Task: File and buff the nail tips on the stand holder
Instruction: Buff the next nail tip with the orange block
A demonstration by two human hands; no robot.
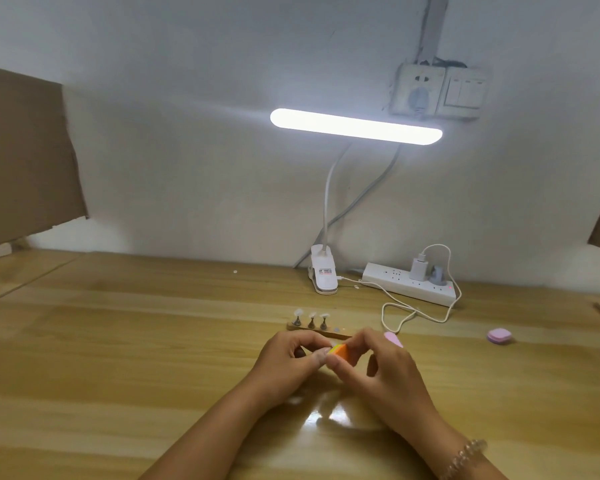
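Observation:
A narrow wooden stand holder lies on the desk with three small metal pegs, each topped by a pale nail tip. Just in front of it my left hand pinches something small between thumb and fingers; what it is I cannot make out. My right hand pinches an orange and yellow buffer block, pressed against the fingertips of my left hand. A pink nail file pokes out behind my right hand.
A clip-on desk lamp with a lit bar stands at the back. A white power strip with a charger and looping cable lies to its right. A pink pad sits far right. Cardboard leans at the left.

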